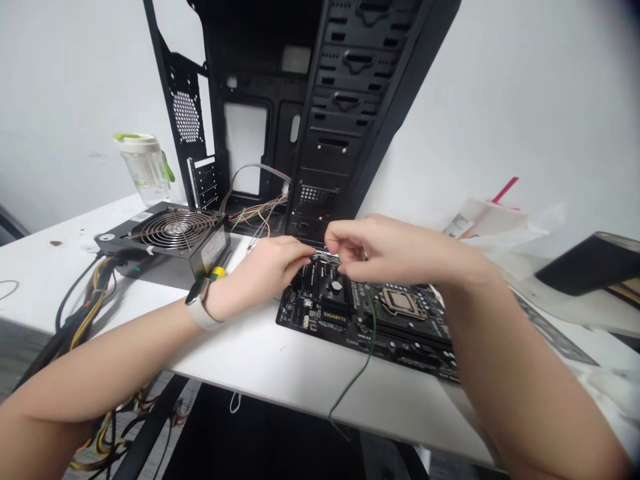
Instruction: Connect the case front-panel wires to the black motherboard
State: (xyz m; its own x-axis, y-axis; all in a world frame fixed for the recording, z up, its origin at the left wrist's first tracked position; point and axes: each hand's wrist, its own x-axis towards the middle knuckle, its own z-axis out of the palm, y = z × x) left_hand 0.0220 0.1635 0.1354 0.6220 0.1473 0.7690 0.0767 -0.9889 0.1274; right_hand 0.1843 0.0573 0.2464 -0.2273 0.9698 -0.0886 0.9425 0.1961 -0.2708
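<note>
A black Gigabyte motherboard (335, 316) lies flat on the white table, with a square processor (401, 302) in its socket. At its far left edge, my left hand (273, 263) has thumb and fingers pressed together; whatever is in the pinch is too small to make out. Just right of it, my right hand (373, 248) is curled above the board with its fingertips drawn in. Their contents are hidden. A thin green wire (373, 327) emerges below my right hand, crosses the board and hangs over the table's front edge; its upper end is hard to see.
Behind the board stands an open black computer case (345, 120) with loose thin wires (267, 207). A power supply (175, 233) sits left, its cables (87, 310) trailing off the table. A clear bottle (145, 170), a cup with a straw (493, 217) and a dark book-like object (593, 263) flank the workspace.
</note>
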